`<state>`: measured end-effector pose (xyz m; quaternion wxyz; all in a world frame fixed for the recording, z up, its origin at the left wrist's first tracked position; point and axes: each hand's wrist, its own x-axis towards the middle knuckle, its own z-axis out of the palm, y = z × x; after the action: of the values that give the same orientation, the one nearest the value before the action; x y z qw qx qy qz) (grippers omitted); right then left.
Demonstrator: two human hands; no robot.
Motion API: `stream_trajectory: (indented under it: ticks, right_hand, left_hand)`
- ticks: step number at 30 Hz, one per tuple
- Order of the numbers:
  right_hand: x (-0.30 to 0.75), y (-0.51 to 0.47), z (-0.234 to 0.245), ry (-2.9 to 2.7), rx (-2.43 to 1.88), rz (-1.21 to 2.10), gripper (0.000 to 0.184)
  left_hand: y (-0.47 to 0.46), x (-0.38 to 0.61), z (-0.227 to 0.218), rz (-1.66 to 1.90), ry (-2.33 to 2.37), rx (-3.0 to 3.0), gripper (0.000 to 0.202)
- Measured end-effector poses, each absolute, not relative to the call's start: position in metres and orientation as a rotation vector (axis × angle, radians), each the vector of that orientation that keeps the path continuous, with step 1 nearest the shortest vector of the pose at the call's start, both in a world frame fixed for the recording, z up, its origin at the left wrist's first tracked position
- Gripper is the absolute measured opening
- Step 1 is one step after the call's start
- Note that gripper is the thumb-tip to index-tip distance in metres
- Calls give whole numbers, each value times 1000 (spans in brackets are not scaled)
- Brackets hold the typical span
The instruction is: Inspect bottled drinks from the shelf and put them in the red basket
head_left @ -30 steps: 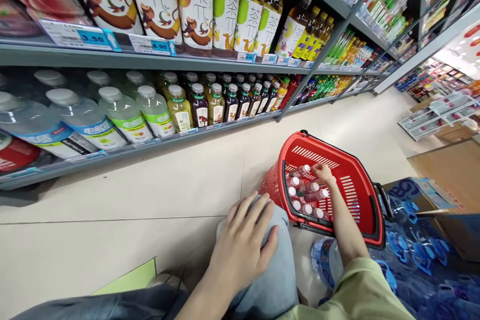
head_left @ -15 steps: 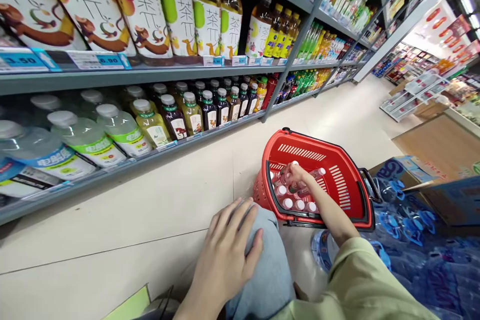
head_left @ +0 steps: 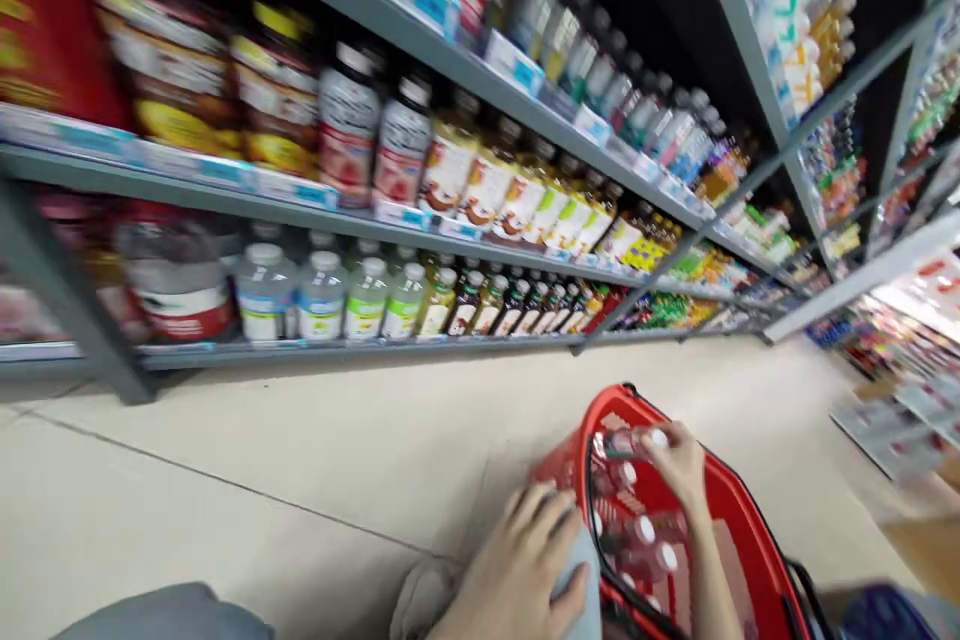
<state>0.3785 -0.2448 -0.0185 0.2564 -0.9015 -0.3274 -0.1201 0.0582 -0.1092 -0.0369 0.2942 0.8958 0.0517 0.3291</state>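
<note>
Bright floor (head_left: 315, 430), widespread motion blur

The basket (head_left: 731, 510) on the right is red, and its pink bottles (head_left: 622, 442) have white caps (head_left: 666, 556). The long shelf (head_left: 180, 178) is grey. The floor (head_left: 300, 440) is cream.

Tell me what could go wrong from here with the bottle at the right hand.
The right hand appears to grip the bottle near its white cap, so it might swing or slip.
It is close to the side of the red basket and could knock against it.
Other bottles in the basket appear tilted; a bump might shift or topple them.
</note>
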Motion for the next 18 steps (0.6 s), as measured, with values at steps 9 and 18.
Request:
stream_trajectory:
  ticks: [9, 18]
  right_hand:
    - [245, -133, 133, -1519, -1910, -154, 14]
    - [147, 8, 143, -1404, -1214, 541, 12]
  left_hand:
    - [-82, 86, -117, 928, 586, 1712, 83]
    - [-21, 28, -24, 1473, 816, 652, 86]
